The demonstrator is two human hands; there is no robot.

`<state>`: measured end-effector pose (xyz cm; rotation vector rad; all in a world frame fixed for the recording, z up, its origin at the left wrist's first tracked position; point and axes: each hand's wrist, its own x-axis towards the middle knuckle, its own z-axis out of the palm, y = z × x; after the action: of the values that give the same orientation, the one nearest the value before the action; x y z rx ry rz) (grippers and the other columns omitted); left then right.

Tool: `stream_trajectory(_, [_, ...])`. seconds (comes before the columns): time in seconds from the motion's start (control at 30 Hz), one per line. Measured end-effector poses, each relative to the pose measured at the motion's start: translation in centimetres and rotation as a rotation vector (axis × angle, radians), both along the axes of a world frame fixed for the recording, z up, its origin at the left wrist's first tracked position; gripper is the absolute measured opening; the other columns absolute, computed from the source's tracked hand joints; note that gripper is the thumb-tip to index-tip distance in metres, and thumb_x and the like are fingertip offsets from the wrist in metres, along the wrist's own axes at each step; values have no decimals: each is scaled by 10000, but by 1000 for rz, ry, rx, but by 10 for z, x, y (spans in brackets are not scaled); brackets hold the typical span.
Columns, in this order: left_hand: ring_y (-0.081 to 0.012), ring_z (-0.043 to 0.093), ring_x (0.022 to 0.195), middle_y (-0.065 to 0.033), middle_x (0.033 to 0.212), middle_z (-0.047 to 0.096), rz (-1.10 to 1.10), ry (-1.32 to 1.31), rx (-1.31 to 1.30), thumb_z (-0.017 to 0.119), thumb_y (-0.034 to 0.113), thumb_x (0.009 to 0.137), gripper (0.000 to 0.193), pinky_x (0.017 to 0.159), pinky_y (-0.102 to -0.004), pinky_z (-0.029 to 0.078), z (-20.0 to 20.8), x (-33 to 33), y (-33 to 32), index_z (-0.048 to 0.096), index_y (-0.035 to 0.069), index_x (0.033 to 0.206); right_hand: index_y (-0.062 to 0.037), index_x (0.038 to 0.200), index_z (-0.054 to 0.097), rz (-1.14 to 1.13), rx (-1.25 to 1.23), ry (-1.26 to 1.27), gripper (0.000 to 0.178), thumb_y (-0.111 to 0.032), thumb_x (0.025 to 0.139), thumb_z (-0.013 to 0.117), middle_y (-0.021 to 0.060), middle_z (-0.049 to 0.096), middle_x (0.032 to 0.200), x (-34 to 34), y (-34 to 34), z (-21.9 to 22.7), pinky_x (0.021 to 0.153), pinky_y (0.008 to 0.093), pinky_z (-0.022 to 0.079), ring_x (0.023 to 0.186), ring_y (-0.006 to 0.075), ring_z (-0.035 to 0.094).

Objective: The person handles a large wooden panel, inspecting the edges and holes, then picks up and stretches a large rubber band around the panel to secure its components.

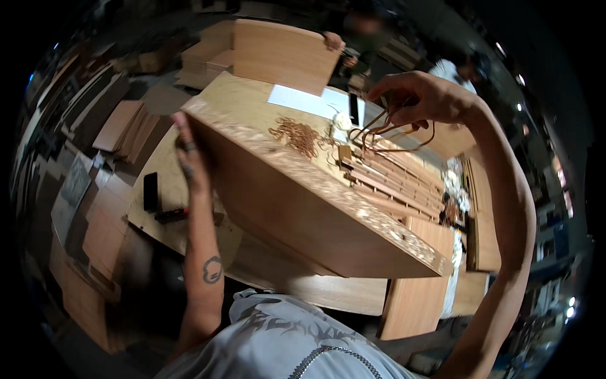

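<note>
A large wood-faced chipboard panel (297,208) stands tilted on edge in front of me, its rough, flaky edge facing up. My left hand (191,155) is closed on the panel's left end, thumb at the top corner. Raised above the right part of the table, my right hand (429,100) pinches several brown rubber bands (404,149), which hang in loose loops below the fingers. More rubber bands (297,136) lie in a tangled pile on the table behind the panel. The panel hides part of the tabletop.
The pale worktable (221,95) carries wooden strips (398,183), white sheets (297,100) and a black phone (150,191) at left. Across it, another person's hand (332,42) holds an upright wooden board (284,55). Stacked panels (123,129) stand on the left; a board (420,284) lies at lower right.
</note>
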<state>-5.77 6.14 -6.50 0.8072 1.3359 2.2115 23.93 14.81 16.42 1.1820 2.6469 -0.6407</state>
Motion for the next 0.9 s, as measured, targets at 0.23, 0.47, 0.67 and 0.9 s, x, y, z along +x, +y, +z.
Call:
stream_trajectory(0.23, [-69,359,616,32,633,445,-66,98,-31,333,495,971,567,534,-261,325,-3,3,-15,497,31,689,-65,1238,517,209,236,125,447,-74,807,636,65,619,829,-125,19,10,570,249,484,653,104,583])
stream_trajectory(0.47, [-60,320,576,39,562,362,-147,151,50,324,471,976,542,479,-270,280,-12,-3,-17,420,49,648,-66,1238,505,369,132,209,429,-92,826,625,20,568,750,-210,12,-4,523,233,442,594,74,506])
stream_trajectory(0.67, [-93,341,557,-18,544,379,-70,222,-42,310,374,993,487,487,-309,316,-10,0,-19,441,15,691,-57,1251,488,440,96,212,459,-148,834,657,55,634,838,-239,-22,-13,534,241,471,616,81,540])
stream_trajectory(0.9, [-83,336,552,-2,541,375,8,245,-27,273,480,978,577,472,-312,268,-25,10,-14,428,21,665,-34,1223,515,480,68,278,442,-126,804,623,164,654,991,-222,-52,-11,819,350,501,878,240,634])
